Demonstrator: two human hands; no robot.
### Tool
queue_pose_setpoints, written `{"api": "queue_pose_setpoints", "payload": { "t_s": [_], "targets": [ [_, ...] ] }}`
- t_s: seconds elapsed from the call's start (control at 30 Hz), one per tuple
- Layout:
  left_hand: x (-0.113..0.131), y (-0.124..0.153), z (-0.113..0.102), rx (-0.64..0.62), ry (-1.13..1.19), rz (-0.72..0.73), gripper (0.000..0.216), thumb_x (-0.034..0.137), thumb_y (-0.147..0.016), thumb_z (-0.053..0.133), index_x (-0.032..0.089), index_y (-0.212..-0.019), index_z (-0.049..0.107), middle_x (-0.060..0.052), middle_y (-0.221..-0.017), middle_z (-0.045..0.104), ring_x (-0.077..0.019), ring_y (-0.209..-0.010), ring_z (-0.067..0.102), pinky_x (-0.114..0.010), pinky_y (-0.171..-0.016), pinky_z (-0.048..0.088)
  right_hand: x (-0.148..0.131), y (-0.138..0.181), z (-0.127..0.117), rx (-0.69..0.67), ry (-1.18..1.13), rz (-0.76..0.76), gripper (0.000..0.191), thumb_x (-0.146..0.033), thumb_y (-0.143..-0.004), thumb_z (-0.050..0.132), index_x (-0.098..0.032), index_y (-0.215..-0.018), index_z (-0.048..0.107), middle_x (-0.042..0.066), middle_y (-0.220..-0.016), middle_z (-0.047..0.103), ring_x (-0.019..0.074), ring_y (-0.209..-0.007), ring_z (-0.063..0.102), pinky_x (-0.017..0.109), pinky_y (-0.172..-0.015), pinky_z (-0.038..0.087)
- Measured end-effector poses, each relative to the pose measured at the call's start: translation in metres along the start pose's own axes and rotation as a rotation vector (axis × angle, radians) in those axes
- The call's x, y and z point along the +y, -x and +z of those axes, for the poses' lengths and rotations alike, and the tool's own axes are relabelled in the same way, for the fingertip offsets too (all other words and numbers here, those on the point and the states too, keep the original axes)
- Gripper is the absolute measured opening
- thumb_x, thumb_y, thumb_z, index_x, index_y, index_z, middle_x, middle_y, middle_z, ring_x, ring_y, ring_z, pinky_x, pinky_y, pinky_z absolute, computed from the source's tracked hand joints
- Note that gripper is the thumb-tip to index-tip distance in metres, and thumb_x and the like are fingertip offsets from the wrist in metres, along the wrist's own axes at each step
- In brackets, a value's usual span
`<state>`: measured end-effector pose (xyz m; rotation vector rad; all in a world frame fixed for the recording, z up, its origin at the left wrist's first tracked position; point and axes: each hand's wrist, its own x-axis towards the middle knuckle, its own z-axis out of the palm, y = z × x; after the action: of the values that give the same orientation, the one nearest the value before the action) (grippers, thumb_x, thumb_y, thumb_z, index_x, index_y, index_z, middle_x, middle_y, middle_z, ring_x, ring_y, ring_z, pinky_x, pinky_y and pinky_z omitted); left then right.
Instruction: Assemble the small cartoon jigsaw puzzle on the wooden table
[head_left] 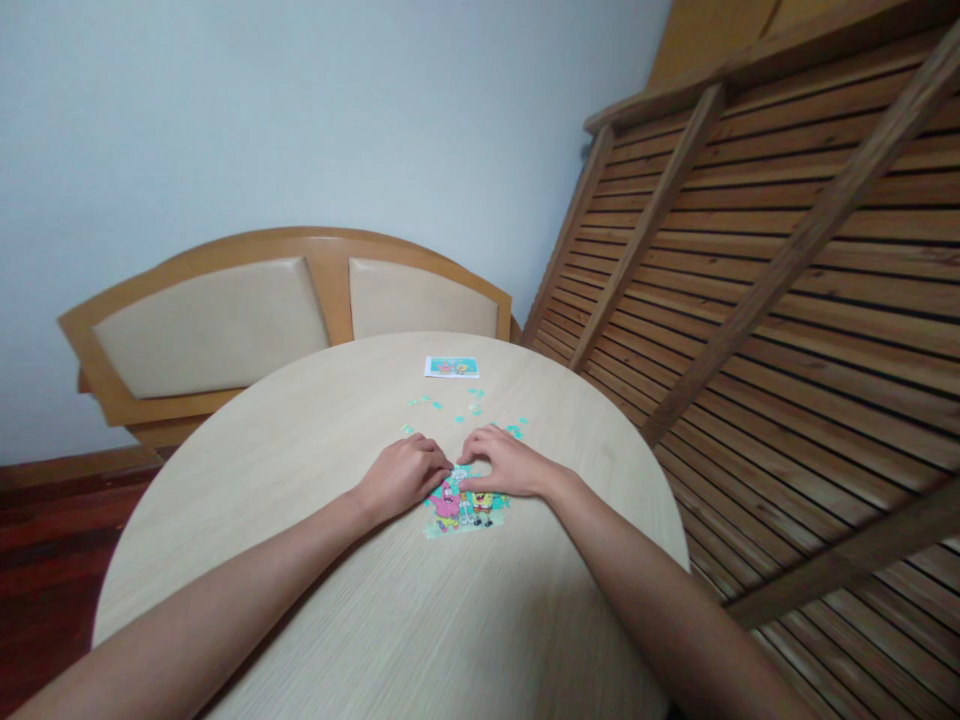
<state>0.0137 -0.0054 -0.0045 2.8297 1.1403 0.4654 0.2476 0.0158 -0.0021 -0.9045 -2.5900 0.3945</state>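
A partly assembled jigsaw puzzle [448, 505] with cartoon figures in pink, yellow and turquoise lies flat on the round table [360, 610]. My left hand [403, 476] is at its upper left edge, its bent fingers closed together against the puzzle. From the right, my right hand [510, 462] reaches over the upper part, with thumb and fingers apart in a curved shape. Its thumb rests on the puzzle near the yellow figure, and the fingertips are at the top edge. Whether a small piece lies under either hand's fingertips is hidden.
Loose turquoise puzzle pieces [475, 408] lie scattered beyond my hands, some [514, 431] just behind the right one. A picture card [452, 367] lies farther back. Behind the table stands a padded wooden headboard [217, 325]. A slatted wooden panel [750, 260] leans at the right.
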Motion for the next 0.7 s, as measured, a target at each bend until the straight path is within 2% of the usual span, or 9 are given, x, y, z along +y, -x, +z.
{"api": "queue_pose_setpoints", "payload": {
  "t_s": [0.27, 0.43, 0.6, 0.7],
  "targets": [
    [0.001, 0.003, -0.008, -0.013, -0.003, 0.127, 0.026, 0.029, -0.1, 0.046, 0.021, -0.1, 0.071, -0.008, -0.101, 0.067, -0.0222, -0.097, 0.059, -0.033, -0.087, 0.047, -0.002, -0.001, 0.0, 0.005, 0.003, 0.017, 0.031, -0.045, -0.081, 0.074, -0.02, -0.099, 0.07, 0.007, -0.105, 0.067, 0.0238, -0.105, 0.056, 0.038, -0.095, 0.041],
    [0.0, 0.005, -0.015, -0.062, -0.016, 0.228, 0.026, 0.03, -0.099, 0.046, 0.02, -0.109, 0.068, -0.01, -0.109, 0.064, -0.0238, -0.102, 0.058, -0.036, -0.093, 0.046, -0.001, 0.0, 0.001, 0.012, 0.015, 0.032, 0.037, -0.049, -0.083, 0.072, -0.021, -0.106, 0.07, 0.007, -0.107, 0.066, 0.0246, -0.108, 0.054, 0.04, -0.098, 0.041],
    [-0.002, 0.008, -0.019, -0.089, 0.036, 0.24, 0.033, 0.034, -0.102, 0.042, 0.02, -0.119, 0.066, -0.011, -0.113, 0.064, -0.0241, -0.106, 0.058, -0.037, -0.097, 0.045, 0.002, 0.003, 0.003, 0.014, 0.031, 0.072, 0.053, -0.058, -0.083, 0.068, -0.023, -0.122, 0.065, 0.01, -0.125, 0.061, 0.0274, -0.121, 0.049, 0.044, -0.105, 0.038],
    [-0.014, 0.009, -0.02, -0.088, 0.095, 0.232, 0.035, 0.034, -0.103, 0.04, 0.021, -0.121, 0.066, -0.01, -0.117, 0.064, -0.0225, -0.11, 0.058, -0.036, -0.101, 0.044, 0.004, 0.004, 0.005, -0.005, 0.029, 0.107, 0.061, -0.061, -0.086, 0.062, -0.022, -0.133, 0.058, 0.013, -0.14, 0.053, 0.0291, -0.131, 0.043, 0.048, -0.11, 0.034]
  ]
}}
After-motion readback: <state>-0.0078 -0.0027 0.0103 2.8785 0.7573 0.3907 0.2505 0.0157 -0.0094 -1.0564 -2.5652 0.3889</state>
